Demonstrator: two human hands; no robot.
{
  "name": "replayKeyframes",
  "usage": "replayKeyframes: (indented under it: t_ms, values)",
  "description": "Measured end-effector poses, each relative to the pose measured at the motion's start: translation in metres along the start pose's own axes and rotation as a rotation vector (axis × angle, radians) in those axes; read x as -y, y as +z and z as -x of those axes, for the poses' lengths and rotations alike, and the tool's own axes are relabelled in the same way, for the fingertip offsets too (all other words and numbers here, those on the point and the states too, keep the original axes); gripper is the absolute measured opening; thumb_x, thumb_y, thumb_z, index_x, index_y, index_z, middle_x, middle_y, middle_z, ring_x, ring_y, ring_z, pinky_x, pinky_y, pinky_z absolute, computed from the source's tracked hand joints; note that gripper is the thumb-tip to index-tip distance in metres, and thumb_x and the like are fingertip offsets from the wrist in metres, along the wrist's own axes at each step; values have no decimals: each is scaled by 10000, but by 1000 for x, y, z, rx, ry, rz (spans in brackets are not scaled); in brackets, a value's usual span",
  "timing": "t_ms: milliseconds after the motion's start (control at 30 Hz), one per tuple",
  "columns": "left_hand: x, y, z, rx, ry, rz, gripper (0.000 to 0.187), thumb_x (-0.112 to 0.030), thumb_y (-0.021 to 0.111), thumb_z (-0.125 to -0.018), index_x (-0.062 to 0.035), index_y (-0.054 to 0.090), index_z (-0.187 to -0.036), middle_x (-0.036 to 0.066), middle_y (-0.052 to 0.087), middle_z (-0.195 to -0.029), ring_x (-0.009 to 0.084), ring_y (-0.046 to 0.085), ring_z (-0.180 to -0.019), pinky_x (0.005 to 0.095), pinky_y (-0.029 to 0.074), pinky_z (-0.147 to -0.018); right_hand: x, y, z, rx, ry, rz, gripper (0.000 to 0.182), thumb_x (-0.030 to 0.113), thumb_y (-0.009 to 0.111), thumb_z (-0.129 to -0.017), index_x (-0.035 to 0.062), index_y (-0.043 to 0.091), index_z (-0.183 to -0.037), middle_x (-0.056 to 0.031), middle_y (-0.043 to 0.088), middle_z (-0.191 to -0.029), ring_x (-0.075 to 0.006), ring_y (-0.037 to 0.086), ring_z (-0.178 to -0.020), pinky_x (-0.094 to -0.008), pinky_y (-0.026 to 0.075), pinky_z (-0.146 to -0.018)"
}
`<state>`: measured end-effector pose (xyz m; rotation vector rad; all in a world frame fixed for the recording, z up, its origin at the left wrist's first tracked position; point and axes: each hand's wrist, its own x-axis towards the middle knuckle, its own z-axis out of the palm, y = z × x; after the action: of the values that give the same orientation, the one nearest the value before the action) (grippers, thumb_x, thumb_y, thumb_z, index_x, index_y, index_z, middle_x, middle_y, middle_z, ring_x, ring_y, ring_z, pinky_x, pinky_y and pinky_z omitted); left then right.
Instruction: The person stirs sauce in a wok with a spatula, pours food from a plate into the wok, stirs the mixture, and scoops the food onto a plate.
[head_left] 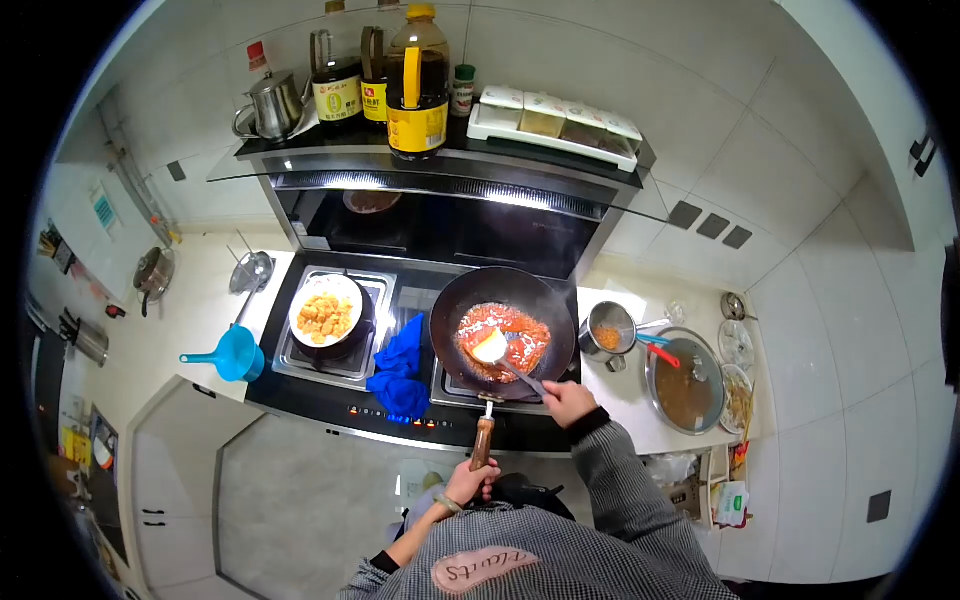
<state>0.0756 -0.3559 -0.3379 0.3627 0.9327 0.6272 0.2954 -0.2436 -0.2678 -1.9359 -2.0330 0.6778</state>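
Observation:
A black wok [455, 300] sits on the right burner with glossy red sauce [530, 325] in its bottom. My left hand [470, 482] is closed around the wok's wooden handle [484, 436], close to my body. Over the wok's right front rim, my right hand [569, 403] grips the handle of a metal ladle [522, 377]. The ladle's bowl rests in the sauce, with a bright white-yellow patch showing in it. A crumpled blue cloth [400, 370] lies left of the wok.
On the left burner, a white plate [299, 328] of golden fried pieces sits on a pan. Left stands a light-blue plastic ladle [236, 352]. A metal strainer pot [608, 330] and a large lidded bowl [690, 415] are at right. Sauce bottles [418, 90] and a seasoning box [555, 128] line the shelf.

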Motion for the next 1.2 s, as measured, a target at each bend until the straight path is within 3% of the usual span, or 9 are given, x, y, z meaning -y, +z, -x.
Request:
replayKeyframes:
  t_ms: [67, 200, 267, 333, 400, 600, 800, 933, 1200]
  values:
    - [-1, 1, 1, -18, 11, -20, 187, -75, 592, -784, -66, 474, -929, 5, 437, -594, 100, 426, -454, 251, 373, -411, 0, 14, -17, -87, 78, -16, 310, 264, 541, -752, 136, 632, -1020, -195, 615, -813, -359, 595, -795, -428, 474, -731]
    - [-3, -1, 0, 15, 32, 1, 197, -55, 589, -774, -57, 473, -933, 5, 432, -589, 105, 422, -451, 248, 370, -408, -4, -18, 6, 53, 132, 93, 300, 257, 544, -740, 146, 644, -1001, -181, 621, -825, -356, 597, -781, -424, 474, -731]
    - [0, 0, 0, 16, 42, -21, 191, -55, 584, -774, -56, 474, -929, 2, 428, -588, 100, 423, -455, 245, 371, -410, -8, -21, 13, 124, 27, 71, 313, 268, 549, -740, 157, 640, -1018, -177, 624, -832, -351, 601, -783, -414, 476, -741]
    - [-4, 4, 5, -22, 15, -25, 180, -64, 582, -777, -55, 477, -923, 1, 431, -599, 92, 428, -463, 243, 378, -415, -3, -11, 3, -16, -57, -1, 315, 276, 554, -740, 158, 639, -1019, -178, 623, -827, -348, 602, -780, -411, 478, -739]
    - [-1, 2, 2, -11, 39, -33, 179, -66, 583, -780, -59, 478, -925, 2, 437, -604, 92, 431, -468, 245, 379, -415, -6, -7, -14, -51, 40, 52, 278, 259, 545, -744, 143, 654, -971, -177, 623, -792, -336, 605, -760, -401, 482, -710]
    - [-4, 4, 5, 8, 38, -10, 178, -69, 588, -786, -60, 477, -925, 1, 436, -602, 92, 430, -472, 242, 379, -421, 2, -85, 7, 288, 61, 192, 305, 265, 562, -719, 123, 655, -972, -172, 626, -786, -320, 611, -741, -383, 482, -697]
    - [-2, 0, 3, 16, 16, -1, 179, -76, 584, -791, -63, 471, -929, 1, 436, -600, 92, 430, -472, 243, 381, -422, 1, -50, -16, 85, -3, 19, 259, 227, 549, -730, 131, 671, -938, -189, 622, -804, -321, 613, -785, -384, 483, -720]
    - [-6, 3, 5, 18, 37, -47, 179, -78, 581, -791, -63, 470, -931, 1, 435, -600, 93, 431, -471, 245, 383, -421, -7, -74, 5, 225, 37, 142, 267, 240, 550, -730, 132, 669, -942, -182, 628, -808, -324, 613, -764, -389, 488, -707]
    - [-4, 1, 3, 19, 23, -26, 207, -67, 592, -781, -55, 468, -945, 0, 434, -600, 90, 419, -474, 246, 381, -430, -29, -24, 5, -274, -53, 43, 333, 224, 557, -760, 101, 594, -1067, -179, 610, -872, -350, 573, -834, -435, 454, -707]
